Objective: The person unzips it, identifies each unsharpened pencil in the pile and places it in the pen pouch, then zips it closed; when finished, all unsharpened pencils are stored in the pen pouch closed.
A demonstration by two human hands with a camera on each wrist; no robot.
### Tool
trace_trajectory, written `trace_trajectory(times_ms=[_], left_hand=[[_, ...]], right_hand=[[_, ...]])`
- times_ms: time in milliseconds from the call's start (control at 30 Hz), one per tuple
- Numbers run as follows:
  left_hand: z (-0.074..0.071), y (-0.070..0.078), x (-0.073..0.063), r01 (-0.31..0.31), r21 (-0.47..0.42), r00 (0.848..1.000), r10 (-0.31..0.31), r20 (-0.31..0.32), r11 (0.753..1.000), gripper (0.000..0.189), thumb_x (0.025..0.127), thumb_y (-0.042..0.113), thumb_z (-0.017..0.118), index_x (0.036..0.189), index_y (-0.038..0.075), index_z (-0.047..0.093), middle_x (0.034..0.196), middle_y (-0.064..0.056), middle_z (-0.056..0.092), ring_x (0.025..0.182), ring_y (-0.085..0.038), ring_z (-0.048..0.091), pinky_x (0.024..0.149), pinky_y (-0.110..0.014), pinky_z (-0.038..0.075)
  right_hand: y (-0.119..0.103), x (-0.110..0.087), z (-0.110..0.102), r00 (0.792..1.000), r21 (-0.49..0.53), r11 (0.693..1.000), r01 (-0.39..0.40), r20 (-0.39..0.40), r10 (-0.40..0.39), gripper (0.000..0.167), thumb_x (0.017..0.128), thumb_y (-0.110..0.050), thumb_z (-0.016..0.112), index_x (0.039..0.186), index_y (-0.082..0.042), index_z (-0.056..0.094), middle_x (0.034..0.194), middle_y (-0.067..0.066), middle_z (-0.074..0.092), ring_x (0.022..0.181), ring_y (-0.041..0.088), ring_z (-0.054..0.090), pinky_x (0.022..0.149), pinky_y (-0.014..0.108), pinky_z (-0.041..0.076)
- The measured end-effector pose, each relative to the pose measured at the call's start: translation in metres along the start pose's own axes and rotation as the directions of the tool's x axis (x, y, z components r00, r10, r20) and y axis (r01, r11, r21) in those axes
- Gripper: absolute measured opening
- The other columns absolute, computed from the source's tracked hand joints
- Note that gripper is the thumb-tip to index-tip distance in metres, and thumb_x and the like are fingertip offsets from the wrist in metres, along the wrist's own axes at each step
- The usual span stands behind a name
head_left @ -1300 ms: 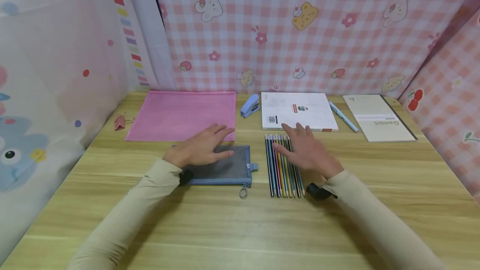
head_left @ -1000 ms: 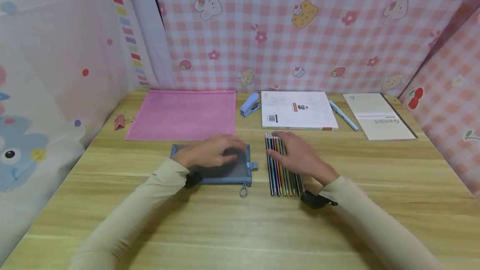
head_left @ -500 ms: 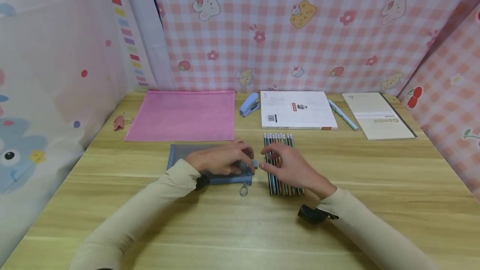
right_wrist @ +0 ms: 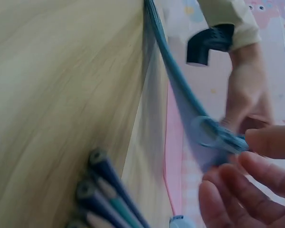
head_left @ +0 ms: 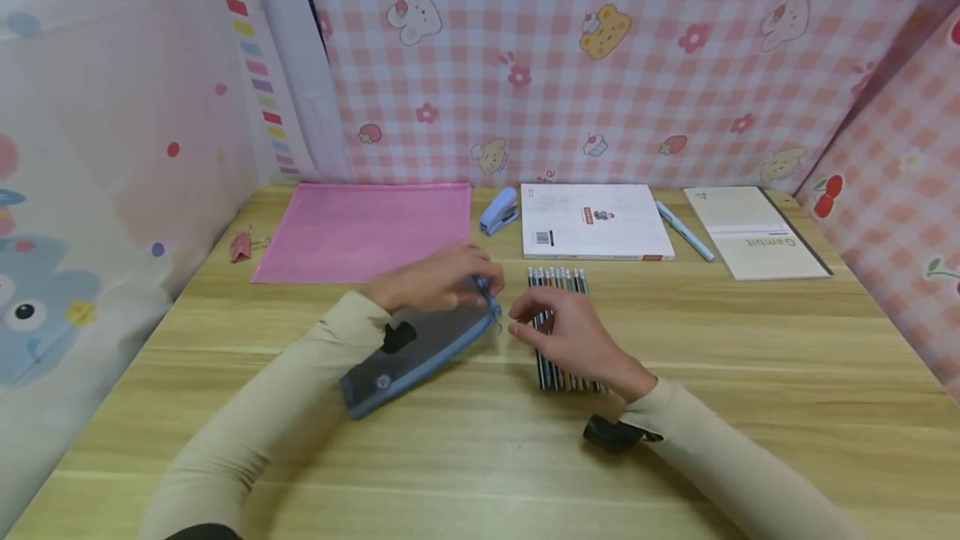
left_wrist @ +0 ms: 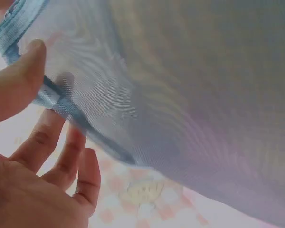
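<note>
Wooden table [head_left: 480,465], mesh pouch [head_left: 438,336] aslant in left hand [head_left: 438,277].

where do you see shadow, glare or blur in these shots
Head: soft shadow beneath the beige fabric left sleeve on the pale wooden table; left wrist: washed-out background, and rippled bands across the translucent grey mesh pouch with blue trim; right wrist: the slim dark-blue and teal pencils look blurred.

Long beige sleeves [head_left: 262,407], lightly creased, black wrist cameras [head_left: 611,433], bare fingers [left_wrist: 89,178]
</note>
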State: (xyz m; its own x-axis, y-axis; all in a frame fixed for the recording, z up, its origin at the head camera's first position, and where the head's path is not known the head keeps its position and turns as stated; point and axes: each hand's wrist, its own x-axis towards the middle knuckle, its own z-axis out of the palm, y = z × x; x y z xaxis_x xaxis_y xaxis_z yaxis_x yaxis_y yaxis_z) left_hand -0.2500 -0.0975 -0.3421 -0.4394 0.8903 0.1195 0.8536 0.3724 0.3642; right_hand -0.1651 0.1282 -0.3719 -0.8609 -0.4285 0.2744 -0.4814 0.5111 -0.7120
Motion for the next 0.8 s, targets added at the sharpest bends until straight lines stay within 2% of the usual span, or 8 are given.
trace_trajectory(times_ms=[133, 200, 333, 433, 500, 600, 733, 800], left_hand=[[-0.015, -0.006, -0.005, 0.062, -0.183, 0.994, -0.077, -0.073, 0.981, 0.015, 0.088, 0.001, 0.071, 0.101, 0.008, 0.067, 0.103, -0.005, 0.07, 0.105, -0.021, 0.067, 0.1, -0.037, 0.054], [-0.019, -0.007, -0.007, 0.086, -0.281, 0.988, -0.118, -0.1, 0.956, 0.014, 0.09, 0.0, 0.069, 0.101, 0.007, 0.066, 0.102, -0.007, 0.068, 0.105, -0.021, 0.067, 0.097, -0.037, 0.057], [-0.018, -0.009, -0.01, 0.124, -0.412, 0.973, -0.192, -0.128, 0.903, 0.013, 0.092, -0.001, 0.067, 0.103, 0.006, 0.064, 0.106, -0.009, 0.066, 0.104, -0.021, 0.064, 0.099, -0.036, 0.054], [-0.014, -0.011, -0.012, 0.135, -0.506, 0.961, -0.237, -0.143, 0.852, 0.013, 0.093, -0.002, 0.064, 0.105, 0.004, 0.063, 0.111, -0.012, 0.065, 0.105, -0.021, 0.061, 0.098, -0.035, 0.051], [-0.011, -0.011, -0.013, 0.144, -0.555, 0.952, -0.268, -0.148, 0.819, 0.014, 0.094, 0.0, 0.063, 0.107, 0.004, 0.063, 0.114, -0.012, 0.064, 0.106, -0.02, 0.06, 0.097, -0.034, 0.05], [-0.005, -0.011, -0.014, 0.159, -0.598, 0.945, -0.297, -0.139, 0.786, 0.017, 0.1, 0.007, 0.059, 0.116, 0.005, 0.063, 0.12, -0.011, 0.062, 0.11, -0.019, 0.056, 0.097, -0.033, 0.046], [0.002, -0.009, -0.014, 0.178, -0.615, 0.94, -0.317, -0.124, 0.768, 0.025, 0.105, 0.016, 0.051, 0.124, 0.005, 0.063, 0.124, -0.011, 0.061, 0.109, -0.018, 0.054, 0.096, -0.032, 0.044], [0.004, -0.008, -0.014, 0.185, -0.628, 0.932, -0.338, -0.133, 0.756, 0.025, 0.106, 0.017, 0.05, 0.123, 0.004, 0.064, 0.123, -0.012, 0.062, 0.108, -0.018, 0.054, 0.094, -0.031, 0.044]], right_hand=[[-0.002, 0.007, 0.007, 0.994, -0.012, 0.997, 0.071, -0.087, -0.072, 0.012, 0.087, -0.009, 0.076, 0.096, -0.005, 0.069, 0.093, 0.007, 0.073, 0.086, 0.018, 0.07, 0.066, 0.027, 0.059], [-0.003, 0.01, 0.01, 0.982, -0.042, 0.991, 0.126, -0.134, -0.13, 0.015, 0.085, -0.008, 0.078, 0.095, -0.005, 0.069, 0.092, 0.007, 0.072, 0.086, 0.018, 0.07, 0.064, 0.027, 0.059], [-0.006, 0.017, 0.017, 0.949, -0.11, 0.969, 0.221, -0.205, -0.24, 0.02, 0.082, -0.008, 0.081, 0.097, -0.004, 0.069, 0.093, 0.009, 0.072, 0.085, 0.02, 0.069, 0.062, 0.027, 0.059], [-0.006, 0.02, 0.02, 0.936, -0.127, 0.963, 0.237, -0.234, -0.261, 0.018, 0.085, -0.009, 0.079, 0.1, -0.004, 0.07, 0.095, 0.01, 0.072, 0.083, 0.019, 0.069, 0.06, 0.026, 0.058], [-0.007, 0.022, 0.021, 0.934, -0.13, 0.963, 0.237, -0.243, -0.263, 0.014, 0.088, -0.009, 0.076, 0.101, -0.005, 0.071, 0.096, 0.009, 0.073, 0.082, 0.018, 0.069, 0.06, 0.025, 0.057], [-0.008, 0.024, 0.021, 0.929, -0.133, 0.962, 0.24, -0.254, -0.267, 0.009, 0.091, -0.009, 0.072, 0.099, -0.005, 0.074, 0.096, 0.008, 0.074, 0.081, 0.016, 0.069, 0.059, 0.025, 0.057], [-0.01, 0.026, 0.02, 0.923, -0.15, 0.956, 0.252, -0.261, -0.284, 0.006, 0.092, -0.01, 0.071, 0.093, -0.005, 0.074, 0.091, 0.007, 0.074, 0.078, 0.014, 0.068, 0.059, 0.024, 0.056], [-0.011, 0.027, 0.02, 0.919, -0.156, 0.951, 0.265, -0.257, -0.299, 0.006, 0.093, -0.01, 0.07, 0.091, -0.005, 0.073, 0.088, 0.007, 0.072, 0.077, 0.013, 0.066, 0.059, 0.024, 0.056]])
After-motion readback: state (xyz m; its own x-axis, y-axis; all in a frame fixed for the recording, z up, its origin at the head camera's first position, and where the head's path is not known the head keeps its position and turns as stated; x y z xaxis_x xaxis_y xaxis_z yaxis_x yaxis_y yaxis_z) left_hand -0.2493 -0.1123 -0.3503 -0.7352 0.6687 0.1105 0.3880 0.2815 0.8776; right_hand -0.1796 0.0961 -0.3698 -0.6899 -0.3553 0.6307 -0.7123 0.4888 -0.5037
